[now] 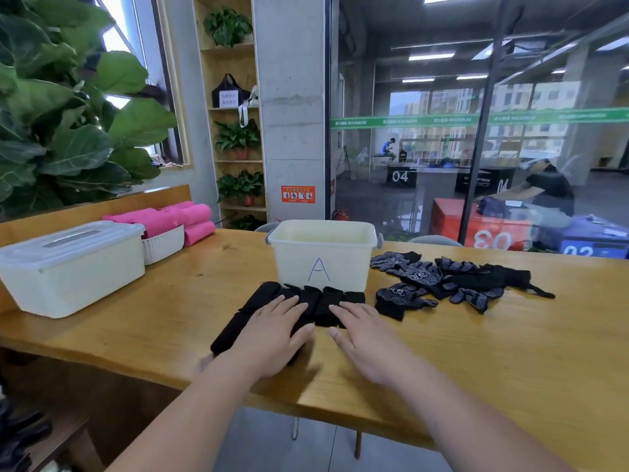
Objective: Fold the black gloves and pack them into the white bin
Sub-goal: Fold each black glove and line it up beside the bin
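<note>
Left hand (272,338), right hand (371,342): both flat, pressing black gloves (306,296) at 6 o'clock of white bin (323,260). Bin appears empty; loose pile (422,277) at its 3 o'clock unfolded.

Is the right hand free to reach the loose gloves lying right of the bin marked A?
Probably yes. The right hand rests flat on the row of gloves, holding nothing, and only bare table lies between it and the loose gloves close by.

A wooden table (510,352) stands by a glass wall (425,148). Behind are a grey pillar (292,97), a plant shelf (235,50) and a big leafy plant (68,131).
</note>
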